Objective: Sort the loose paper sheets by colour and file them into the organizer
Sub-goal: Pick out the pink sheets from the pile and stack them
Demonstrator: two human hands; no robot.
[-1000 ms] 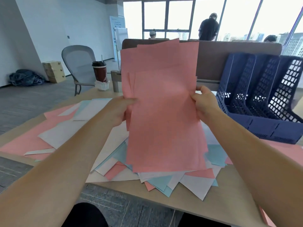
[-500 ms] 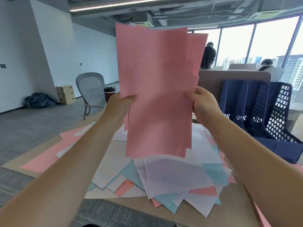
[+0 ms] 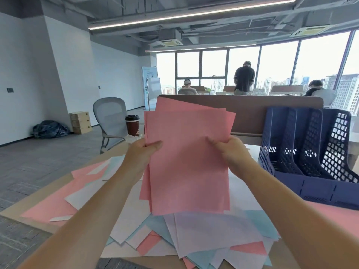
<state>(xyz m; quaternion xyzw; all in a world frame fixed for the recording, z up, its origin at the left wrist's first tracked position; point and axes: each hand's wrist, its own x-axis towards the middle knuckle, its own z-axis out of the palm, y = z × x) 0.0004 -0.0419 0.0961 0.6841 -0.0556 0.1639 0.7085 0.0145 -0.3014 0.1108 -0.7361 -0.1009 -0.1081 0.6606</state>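
Note:
A stack of pink sheets (image 3: 186, 156) stands upright in front of me, above the table. My left hand (image 3: 142, 153) grips its left edge and my right hand (image 3: 231, 150) grips its right edge, thumbs on the near face. Below lies a loose pile of white, blue and pink sheets (image 3: 209, 235) on the table. The dark blue mesh organizer (image 3: 310, 152) with upright slots stands at the right, apart from the stack; its slots look empty.
More pink and white sheets (image 3: 64, 195) lie spread at the table's left. A coffee cup (image 3: 132, 125) stands behind the stack's left side, a grey chair (image 3: 110, 117) beyond it. A brown desk divider (image 3: 248, 113) runs along the back. Several people are by the windows.
The pink stack has come down from high in front of me to just above the pile, its sheets a little more even. Both hands keep their grip on its edges.

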